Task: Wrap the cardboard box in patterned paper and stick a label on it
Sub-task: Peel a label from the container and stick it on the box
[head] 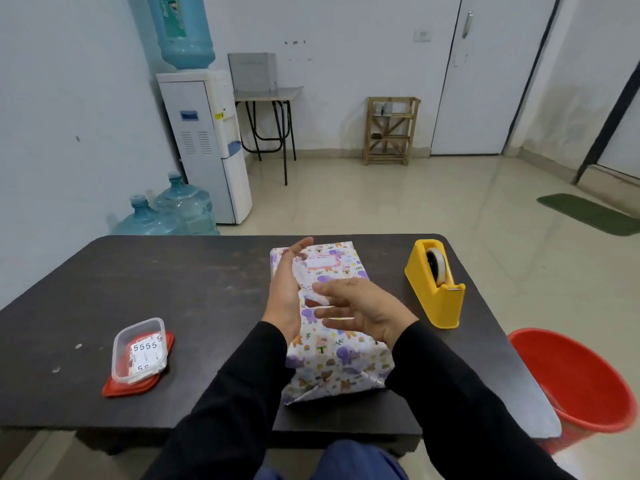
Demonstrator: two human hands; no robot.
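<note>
My left hand (pixel 285 296) is open, palm turned inward and fingers straight, with a whitish scrap (pixel 306 282) against it that I take for the label's backing. My right hand (pixel 360 313) stretches its fingers toward that scrap, but blur hides whether I am pinching it. Both hands hover just over the wrapped box (pixel 332 362), which lies lengthwise mid-counter with its near end close to the near edge. The label (pixel 320 262) is already on the box's top at the far end. The yellow tape dispenser (pixel 434 285) stands by the right edge of the counter (pixel 173 278), and the tub of labels (pixel 140 351) sits on its red lid (pixel 138 388) toward the near left corner. The risks I see: the scrap may cling to my fingers or drop onto the box, the label may lift if I haven't pressed it flat, and the crumpled near-end fold may spring open.
</note>
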